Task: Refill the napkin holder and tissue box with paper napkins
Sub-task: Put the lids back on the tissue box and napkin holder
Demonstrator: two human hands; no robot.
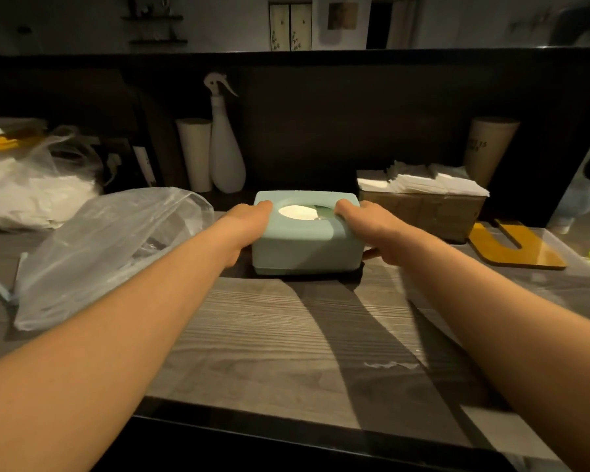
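A pale green tissue box [307,248] stands on the wooden counter, straight ahead. White paper shows through the oval opening in its lid. My left hand [244,229] grips the box's left side, fingers on the lid's left edge. On the opposite side, my right hand [372,229] holds the box, fingers on the lid and thumb low by the base. Behind and to the right, a brown napkin holder [423,209] carries a stack of white paper napkins [423,182].
A crumpled clear plastic bag [109,247] lies left of the box. A white spray bottle [225,148] and a paper roll [195,155] stand at the back wall. A yellow wooden piece [515,250] lies at the right, and another filled bag [31,185] at far left.
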